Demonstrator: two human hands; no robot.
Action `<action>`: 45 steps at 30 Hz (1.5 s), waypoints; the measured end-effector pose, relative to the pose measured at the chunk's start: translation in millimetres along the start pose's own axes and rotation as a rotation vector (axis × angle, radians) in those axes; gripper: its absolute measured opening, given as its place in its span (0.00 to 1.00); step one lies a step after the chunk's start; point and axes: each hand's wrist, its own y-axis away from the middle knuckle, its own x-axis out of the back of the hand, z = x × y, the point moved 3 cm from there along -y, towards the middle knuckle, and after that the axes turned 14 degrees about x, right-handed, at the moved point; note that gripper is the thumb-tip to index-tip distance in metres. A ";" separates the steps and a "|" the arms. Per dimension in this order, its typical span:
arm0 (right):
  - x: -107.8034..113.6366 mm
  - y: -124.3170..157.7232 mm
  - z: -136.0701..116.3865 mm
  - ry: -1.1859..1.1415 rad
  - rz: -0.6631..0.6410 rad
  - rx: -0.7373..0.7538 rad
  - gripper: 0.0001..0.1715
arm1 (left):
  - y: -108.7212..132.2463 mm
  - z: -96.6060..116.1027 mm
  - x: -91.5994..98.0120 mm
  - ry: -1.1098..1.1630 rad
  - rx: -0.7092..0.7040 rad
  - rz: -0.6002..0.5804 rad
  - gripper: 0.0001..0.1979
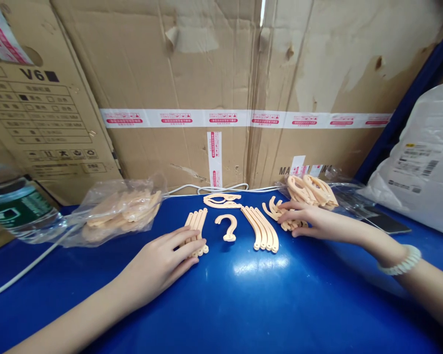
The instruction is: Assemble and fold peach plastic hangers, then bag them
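Resting flat and unclenched, the left hand (162, 263) covers the near ends of a row of straight peach plastic strips (198, 219), while the right hand (306, 222) lies spread on a heap of curved peach plastic hooks (273, 206), hiding most of it. Glossy blue tabletop (243, 305) lies bare before both hands, closed at the far edge by a taped brown cardboard box wall (206, 73). A green-labelled clear water bottle (18, 211) is cut off at left.

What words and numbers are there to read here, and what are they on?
"V6": on the left cardboard box; the small table printed below it is too small to read.
"MA": on the big cardboard box; the rest is hidden.
Red print on the white tape: too small.
Labels on the white bag and water bottle: blurred.
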 end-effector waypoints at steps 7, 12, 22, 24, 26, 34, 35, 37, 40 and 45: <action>2.2 1.9 -19.1 0.055 0.050 0.024 0.21 | 1.3 -2.7 -2.5 0.066 0.061 0.011 0.16; 2.0 -1.2 -31.8 0.160 0.162 0.105 0.19 | 0.6 -3.3 -2.0 0.092 0.087 -0.008 0.16; 2.0 -7.6 -52.2 0.247 0.221 0.238 0.15 | -0.8 -2.9 -0.4 0.167 0.122 -0.028 0.15; 0.8 -8.5 -53.7 0.244 0.217 0.255 0.14 | -1.2 -2.3 -0.4 0.167 0.123 -0.025 0.15; 0.0 -9.2 -55.1 0.238 0.222 0.265 0.14 | -1.7 -1.9 -0.6 0.168 0.121 -0.024 0.15; 0.1 -10.9 -59.4 0.249 0.273 0.267 0.11 | -1.5 -0.1 1.2 0.163 0.108 -0.023 0.15; -0.2 -11.1 -59.1 0.255 0.269 0.263 0.12 | -1.4 0.0 1.4 0.163 0.109 -0.021 0.15; -0.7 -11.3 -58.0 0.258 0.263 0.258 0.12 | -1.4 -0.1 1.3 0.165 0.115 -0.011 0.15; -1.1 -11.3 -56.2 0.248 0.267 0.255 0.12 | -1.0 -0.4 0.9 0.168 0.126 0.015 0.15; -1.4 -11.5 -55.6 0.234 0.266 0.253 0.13 | 0.7 0.6 1.1 0.156 0.122 0.019 0.14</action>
